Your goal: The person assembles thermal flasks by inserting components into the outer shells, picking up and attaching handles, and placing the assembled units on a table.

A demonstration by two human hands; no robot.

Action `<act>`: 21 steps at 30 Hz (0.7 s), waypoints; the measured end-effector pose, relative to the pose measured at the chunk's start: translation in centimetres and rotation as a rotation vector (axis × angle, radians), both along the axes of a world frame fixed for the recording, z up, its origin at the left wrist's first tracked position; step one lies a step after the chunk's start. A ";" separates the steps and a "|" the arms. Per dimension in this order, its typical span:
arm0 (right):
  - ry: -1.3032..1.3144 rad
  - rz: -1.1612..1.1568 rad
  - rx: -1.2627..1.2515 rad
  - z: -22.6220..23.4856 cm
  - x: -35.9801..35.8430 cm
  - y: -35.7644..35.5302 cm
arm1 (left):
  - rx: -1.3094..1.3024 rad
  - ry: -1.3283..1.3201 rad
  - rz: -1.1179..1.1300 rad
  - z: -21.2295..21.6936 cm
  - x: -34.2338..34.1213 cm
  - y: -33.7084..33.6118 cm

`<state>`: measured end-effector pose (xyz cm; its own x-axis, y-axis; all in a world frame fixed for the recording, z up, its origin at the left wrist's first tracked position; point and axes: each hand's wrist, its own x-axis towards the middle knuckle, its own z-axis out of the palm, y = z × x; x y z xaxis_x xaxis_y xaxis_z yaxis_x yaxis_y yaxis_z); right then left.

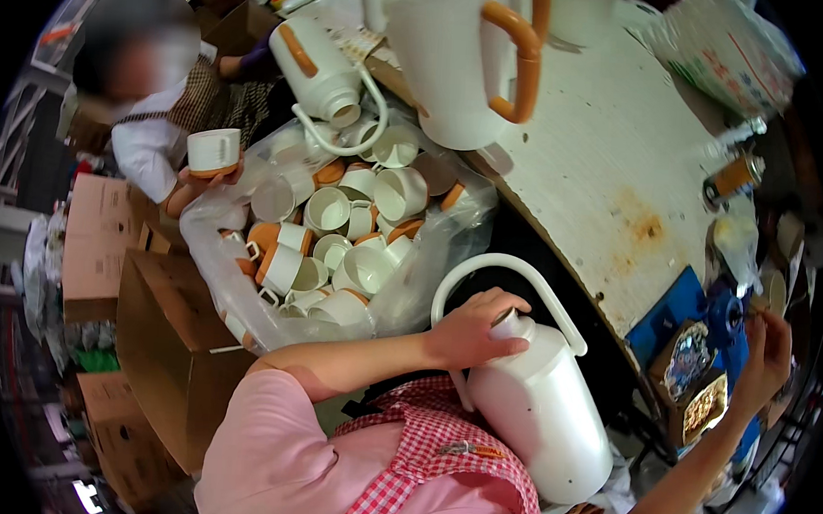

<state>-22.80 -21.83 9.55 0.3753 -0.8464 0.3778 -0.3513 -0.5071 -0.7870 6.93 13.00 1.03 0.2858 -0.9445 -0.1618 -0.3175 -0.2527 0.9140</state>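
A large white vacuum jug [542,422] with a looped white handle lies tilted against my lap. My left hand [482,330] is closed around its narrow neck, with the mouth partly visible beside the fingers. Away to the right, my right hand [767,359] is raised with its fingertips pinched together beside a round blue device [725,315]. Something small and dark shows at those fingertips, too small to name. Below the blue device, small boxes [690,360] hold shiny metal bits.
A clear plastic bag [400,303] full of white and orange cups stands at left. Behind it, a person [152,155] holds a white cup [214,149]. More jugs [440,58] stand along the worktable [565,172]. Cardboard boxes [169,356] crowd the far left.
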 end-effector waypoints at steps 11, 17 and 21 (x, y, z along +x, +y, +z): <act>0.010 -0.073 -0.055 -0.8 -1.3 -0.6 | -0.211 -0.125 -0.041 -0.5 -0.4 -0.9; -0.226 0.071 0.226 1.4 0.6 7.1 | -0.193 -0.105 0.219 2.9 3.9 1.6; 0.261 -0.155 0.290 -4.1 -4.2 8.3 | -0.085 0.093 0.310 4.8 6.4 1.3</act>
<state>-27.00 -13.54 5.46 0.2868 -0.9577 0.0248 -0.6125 -0.2033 -0.7639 13.32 14.29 5.81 0.5494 -0.8262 -0.1251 -0.1518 -0.2459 0.9573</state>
